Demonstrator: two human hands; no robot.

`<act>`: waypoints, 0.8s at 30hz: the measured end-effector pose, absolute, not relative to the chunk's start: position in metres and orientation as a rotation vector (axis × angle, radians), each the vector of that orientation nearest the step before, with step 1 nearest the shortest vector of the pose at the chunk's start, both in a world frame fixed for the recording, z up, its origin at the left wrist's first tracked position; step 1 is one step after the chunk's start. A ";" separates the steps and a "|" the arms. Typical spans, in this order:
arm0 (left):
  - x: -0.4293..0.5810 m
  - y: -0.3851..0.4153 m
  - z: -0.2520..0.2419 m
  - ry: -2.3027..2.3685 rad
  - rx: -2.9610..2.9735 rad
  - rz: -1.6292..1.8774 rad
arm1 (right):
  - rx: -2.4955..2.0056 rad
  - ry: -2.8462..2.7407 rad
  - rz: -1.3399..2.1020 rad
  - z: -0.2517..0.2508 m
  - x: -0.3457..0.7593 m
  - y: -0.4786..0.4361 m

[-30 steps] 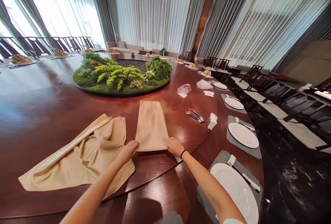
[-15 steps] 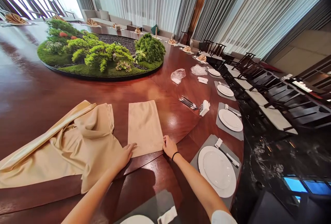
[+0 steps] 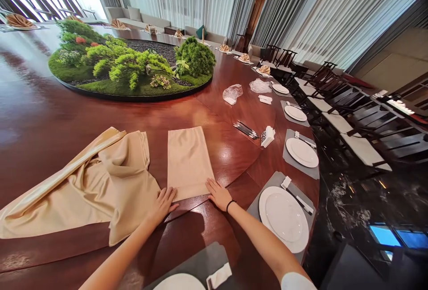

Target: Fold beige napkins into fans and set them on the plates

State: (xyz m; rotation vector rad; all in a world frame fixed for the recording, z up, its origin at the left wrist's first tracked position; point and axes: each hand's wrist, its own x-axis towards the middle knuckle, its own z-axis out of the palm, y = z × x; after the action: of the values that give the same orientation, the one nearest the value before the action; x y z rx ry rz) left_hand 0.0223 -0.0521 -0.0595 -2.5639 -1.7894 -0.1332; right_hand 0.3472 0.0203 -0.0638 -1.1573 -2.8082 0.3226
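Observation:
A beige satin napkin [image 3: 187, 160] lies folded into a rectangle on the wooden table, with a narrow band turned up along its near edge. My left hand [image 3: 164, 203] rests at the napkin's near left corner, fingers stretched out and holding nothing. At the near right corner my right hand [image 3: 219, 194], a black band at its wrist, lies flat with its fingers on the cloth. Left of it spreads a loose heap of more beige cloth [image 3: 129, 169], close beside my left hand.
Place settings with a white plate [image 3: 284, 218] on grey mats line the right edge; another plate [image 3: 180, 283] is nearest me. Chopsticks [image 3: 245, 130], a white tissue holder [image 3: 267, 137] and crumpled clear plastic [image 3: 233, 93] lie ahead. A miniature garden [image 3: 133, 69] fills the middle.
A narrow band now shows along the napkin's near edge. My right hand has gone from pinching the corner to lying flat on it. My left fingers have spread.

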 end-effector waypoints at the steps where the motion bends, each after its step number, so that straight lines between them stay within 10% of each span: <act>1: 0.022 -0.051 -0.057 -1.741 -2.588 -0.113 | -1.110 -2.832 0.310 -0.065 0.353 0.026; 18: -0.012 -0.038 -0.014 -2.593 -3.013 -0.974 | -1.257 -2.220 0.995 -0.065 0.358 0.036; 24: -0.020 -0.008 -0.012 -2.105 -3.089 -0.458 | -1.246 -2.284 0.863 -0.058 0.345 0.050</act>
State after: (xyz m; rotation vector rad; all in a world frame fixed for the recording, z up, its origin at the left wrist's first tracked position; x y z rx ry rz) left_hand -0.0200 -0.0082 -0.0122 -3.0887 -2.1054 -0.4579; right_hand 0.3448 0.0500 -0.0576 -1.2458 -2.2843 0.8632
